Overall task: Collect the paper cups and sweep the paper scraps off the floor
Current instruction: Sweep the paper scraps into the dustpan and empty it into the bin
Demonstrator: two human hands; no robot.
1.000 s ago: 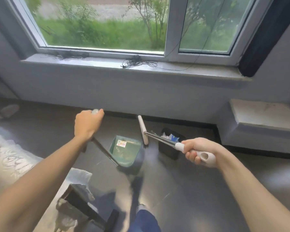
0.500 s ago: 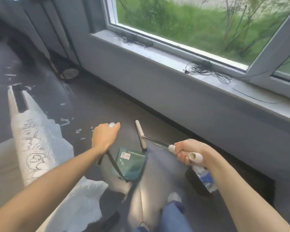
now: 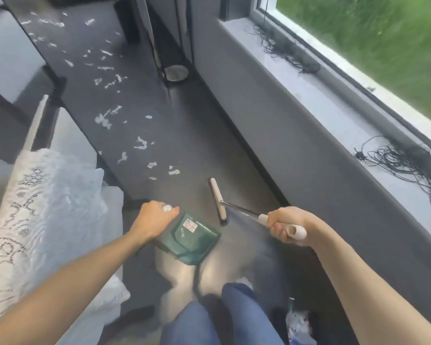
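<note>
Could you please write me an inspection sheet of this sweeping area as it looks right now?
Surface: dark floor, glossy, bare near the feet.
Job's things: white paper scraps strewn ahead along the floor; green dustpan; broom with its head near the dustpan; no paper cups seen.
Clutter: lace cloth at left; round stand base by the wall.
Hands: left hand grips the dustpan handle top; right hand grips the broom handle.
Cables: black wire tangles on the windowsill.
Surroundings: window with grass outside.
</note>
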